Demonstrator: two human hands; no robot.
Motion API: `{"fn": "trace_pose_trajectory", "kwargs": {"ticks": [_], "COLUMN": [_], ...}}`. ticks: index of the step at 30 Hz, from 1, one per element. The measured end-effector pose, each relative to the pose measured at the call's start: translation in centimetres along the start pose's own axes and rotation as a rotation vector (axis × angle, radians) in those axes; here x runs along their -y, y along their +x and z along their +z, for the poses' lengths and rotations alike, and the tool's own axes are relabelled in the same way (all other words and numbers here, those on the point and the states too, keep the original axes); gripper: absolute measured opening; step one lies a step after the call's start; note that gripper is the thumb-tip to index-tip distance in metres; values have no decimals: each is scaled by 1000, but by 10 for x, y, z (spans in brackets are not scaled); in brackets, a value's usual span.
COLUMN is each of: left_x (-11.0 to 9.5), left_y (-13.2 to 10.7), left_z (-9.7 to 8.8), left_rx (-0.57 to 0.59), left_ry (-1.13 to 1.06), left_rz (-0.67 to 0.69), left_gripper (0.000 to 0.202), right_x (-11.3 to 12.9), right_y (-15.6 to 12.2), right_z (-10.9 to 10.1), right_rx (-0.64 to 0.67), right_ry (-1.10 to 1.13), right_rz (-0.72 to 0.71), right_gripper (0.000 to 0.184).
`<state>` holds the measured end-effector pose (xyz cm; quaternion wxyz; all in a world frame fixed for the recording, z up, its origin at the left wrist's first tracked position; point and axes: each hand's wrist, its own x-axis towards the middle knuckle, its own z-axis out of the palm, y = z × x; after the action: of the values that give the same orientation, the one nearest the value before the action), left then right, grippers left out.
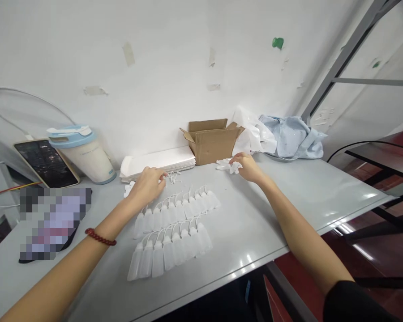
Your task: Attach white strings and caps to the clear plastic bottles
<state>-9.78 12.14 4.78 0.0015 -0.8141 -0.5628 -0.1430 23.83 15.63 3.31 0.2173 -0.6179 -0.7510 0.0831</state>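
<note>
My left hand [150, 182] hovers low at the back of the table, its thumb and fingers drawn together beside a small heap of thin white strips [173, 176]. Whatever sits in its fingertips is too small to name. Farther right, my right hand [247, 166] has its fingers bent into a pile of small white pieces [224, 164] and pinches one of them. Between my arms lie two rows of slim translucent white bottle-shaped pieces, a back row [176, 212] and a front row [169, 250], each piece with a thin curved white strand at its top.
Behind the hands are a stack of white card sheets [157, 158], an open cardboard box [211, 145], a white plastic bag [246, 129] and a light blue cloth bag [290, 138]. A lidded cup [87, 156] and a phone [47, 163] stand at the left on the grey table [248, 223].
</note>
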Motion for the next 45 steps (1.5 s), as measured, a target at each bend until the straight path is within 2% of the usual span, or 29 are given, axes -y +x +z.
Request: {"fn": "trace_pose_trajectory", "kwargs": {"ticks": [4, 7, 12, 16, 18, 21, 24, 27, 32, 35, 39, 42, 45], "left_x": [-5, -10, -14, -14, -13, -11, -16, -30, -55, -63, -70, -74, -77], "left_y": [13, 15, 15, -3, -19, -42, -54, -58, -63, -68, -72, -73, -74], "left_z": [12, 17, 7, -5, -7, -5, -5, -7, -10, -11, -12, -13, -12], "left_rx": [37, 34, -18, -135, -191, -241, -254, -256, -170, -151, -181, -227, -250], "left_ry": [24, 36, -17, -255, -374, -439, -469, -494, -669, -741, -754, -750, -749], "left_rz": [86, 134, 116, -10, -90, -190, -206, -167, -159, -146, -73, -28, -10], "left_gripper": [34, 27, 23, 18, 18, 19, 20, 19, 19, 18, 14, 12, 13], "right_x": [-6, -8, -10, -9, -9, -8, -6, 1, 23, 42, 74, 91, 98], "right_y": [3, 4, 4, 2, 1, -1, -2, -4, -12, -20, -37, -48, -54], "right_z": [4, 5, 1, -8, -11, -12, -11, -12, -16, -10, 3, 11, 16], "right_rx": [51, 75, 118, 172, 192, 205, 214, 239, 352, 449, 617, 718, 736], "right_ry": [-52, -78, -90, -74, -71, -75, -70, -22, 214, 619, 1014, 1159, 1255], "right_rz": [-28, -12, 40, 74, 100, 141, 180, 188, 76, -36, -134, -155, -141], "right_gripper": [40, 35, 27, 29, 34, 37, 31, 22, 16, 22, 23, 23, 24]}}
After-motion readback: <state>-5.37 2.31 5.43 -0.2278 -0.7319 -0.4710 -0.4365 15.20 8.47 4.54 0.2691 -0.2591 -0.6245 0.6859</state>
